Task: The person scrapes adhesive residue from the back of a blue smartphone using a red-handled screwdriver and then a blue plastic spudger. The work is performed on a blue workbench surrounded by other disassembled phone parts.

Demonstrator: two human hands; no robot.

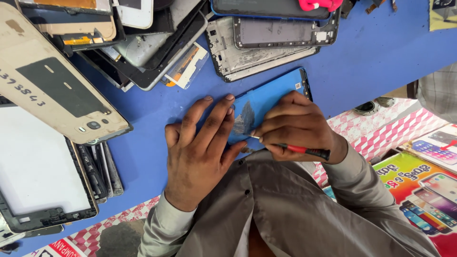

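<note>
- While many old phone frames and a big gold metal back cover lie on the blue table, the left hand presses flat, fingers spread, on a thin blue phone panel.
- Its grey scraped patch looks small; most blue film remains.
- The right hand grips a red-and-black screwdriver, tip at that patch.

Blue phone panel flat on blue table (grey scraped patch).
</note>
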